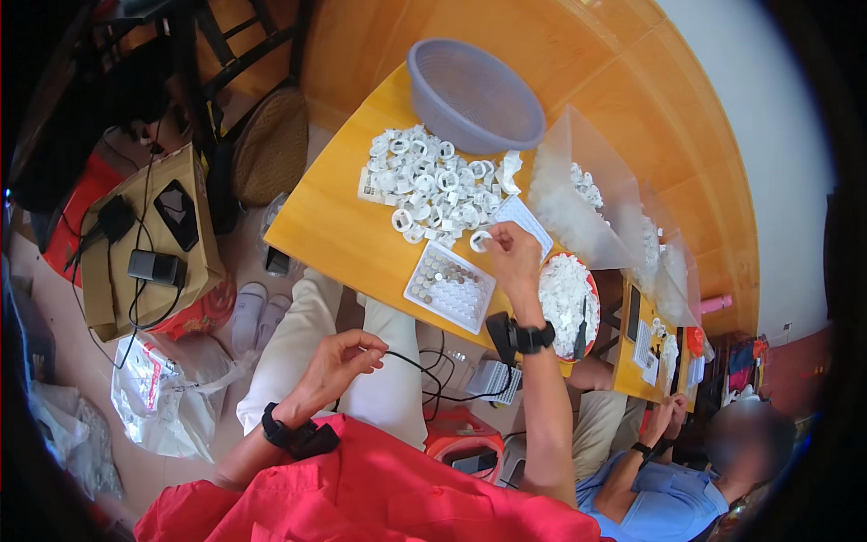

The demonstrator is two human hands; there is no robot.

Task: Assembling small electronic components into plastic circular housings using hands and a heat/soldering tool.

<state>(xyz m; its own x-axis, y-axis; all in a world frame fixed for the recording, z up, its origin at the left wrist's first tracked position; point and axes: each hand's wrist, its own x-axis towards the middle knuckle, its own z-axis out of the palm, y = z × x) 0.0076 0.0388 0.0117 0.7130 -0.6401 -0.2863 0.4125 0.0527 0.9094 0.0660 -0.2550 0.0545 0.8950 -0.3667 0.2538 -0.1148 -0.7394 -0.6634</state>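
My right hand (pixel 514 262) reaches over the table with its fingertips closed on a small white round plastic part (pixel 480 241). A pile of similar white parts (pixel 432 181), several with a dark centre, spreads just beyond it. Nearer me lies a white plastic tray (pixel 479 322) with small silvery discs in part of its pockets. My left hand (pixel 340 369) hovers above my lap, thumb and fingers drawn together; what they hold, if anything, is too small to make out. A black cable (pixel 406 359) appears right by those fingertips, and I cannot tell whether they touch it.
A grey plastic basket (pixel 474 95) stands at the table's far edge. Right of my hand sits a red-rimmed bowl (pixel 593 298) of white pieces with a dark tool. On the floor at left is a cardboard box (pixel 117 298) of electronics. Another person (pixel 664 488) works at right.
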